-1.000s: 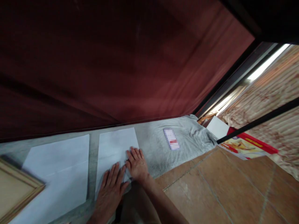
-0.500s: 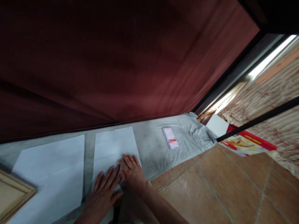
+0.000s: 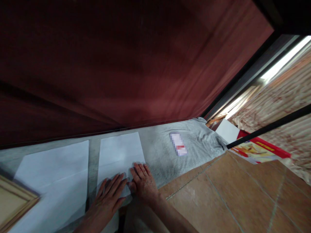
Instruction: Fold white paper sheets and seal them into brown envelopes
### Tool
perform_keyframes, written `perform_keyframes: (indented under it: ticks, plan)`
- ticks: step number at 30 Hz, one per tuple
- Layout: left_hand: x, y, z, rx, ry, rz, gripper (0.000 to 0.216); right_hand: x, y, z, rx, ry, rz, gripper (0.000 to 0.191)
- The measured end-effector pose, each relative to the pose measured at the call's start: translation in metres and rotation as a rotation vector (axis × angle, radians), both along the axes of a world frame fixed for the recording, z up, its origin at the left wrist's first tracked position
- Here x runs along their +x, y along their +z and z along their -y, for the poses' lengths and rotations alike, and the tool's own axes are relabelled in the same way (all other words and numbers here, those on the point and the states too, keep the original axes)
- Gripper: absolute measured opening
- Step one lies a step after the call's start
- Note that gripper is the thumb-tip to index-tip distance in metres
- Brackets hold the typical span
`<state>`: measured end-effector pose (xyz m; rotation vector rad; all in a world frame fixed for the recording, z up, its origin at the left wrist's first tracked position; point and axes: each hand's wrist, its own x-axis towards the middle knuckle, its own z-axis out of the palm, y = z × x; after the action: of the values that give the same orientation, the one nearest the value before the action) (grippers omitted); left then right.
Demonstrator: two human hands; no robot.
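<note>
White paper (image 3: 119, 150) lies flat on a long grey cloth (image 3: 157, 153), and from where I stand I see two bare hands on its near end. The left hand (image 3: 111, 194) lies flat, palm down, with its fingers a little apart and its thumb out to the side. The right hand (image 3: 143, 181) is flat too, near the right edge of the sheet, its fingers slightly spread. The right thumb is just beside the left fingertips; I cannot tell if they touch. Neither hand is pinching anything.

To the left is a bigger white sheet (image 3: 65, 174) with a faint line across it, and a strip of grey cloth shows between the two. One corner of a wooden frame (image 3: 19, 200) covers part of the big sheet from here.

On the right, a small pale thing (image 3: 178, 144) with a red patch sits on the cloth, too blurry to name. Past it the cloth is all wrinkles. Behind it all is a tall dark red cover (image 3: 145, 71). Brown floor tiles (image 3: 206, 194) are on the right, with a bright red and yellow box (image 3: 259, 150) near a black bar (image 3: 269, 126).
</note>
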<state>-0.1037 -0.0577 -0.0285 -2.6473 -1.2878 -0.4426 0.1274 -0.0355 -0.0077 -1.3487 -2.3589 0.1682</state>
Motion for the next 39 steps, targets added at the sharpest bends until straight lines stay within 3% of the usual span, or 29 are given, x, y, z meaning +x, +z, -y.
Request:
perform_keyframes:
  ticks: [6, 9, 14, 18, 22, 29, 32, 39]
  plan:
    - [-0.006, 0.003, 0.000, -0.092, 0.016, 0.043, 0.047, -0.007, 0.001, 0.000, -0.013, 0.013, 0.006, 0.053]
    - [0.007, 0.010, -0.011, -0.123, 0.072, 0.097, 0.047, -0.006, -0.004, 0.000, 0.017, 0.026, -0.009, 0.053]
    - [0.065, 0.026, -0.062, -0.226, 0.040, 0.111, 0.049, -0.007, -0.011, 0.001, 0.045, 0.053, -0.066, 0.045]
    - [0.089, 0.026, -0.110, -0.287, 0.174, 0.134, 0.050, -0.008, -0.007, 0.001, -0.005, 0.048, -0.083, 0.047]
    - [0.073, 0.020, -0.129, -0.247, 0.364, 0.144, 0.054, -0.006, -0.002, 0.003, 0.013, 0.051, -0.028, 0.049]
    - [0.032, 0.019, -0.120, -0.171, 0.721, 0.212, 0.061, 0.000, 0.002, 0.004, 0.040, 0.087, -0.021, 0.047]
    - [0.019, 0.029, -0.121, -0.182, 0.840, 0.272, 0.058, 0.001, 0.002, 0.004, 0.042, 0.085, -0.017, 0.047]
    - [0.002, 0.064, -0.133, -0.304, 0.945, 0.272, 0.051, 0.000, 0.007, 0.004, 0.027, 0.070, -0.014, 0.045]
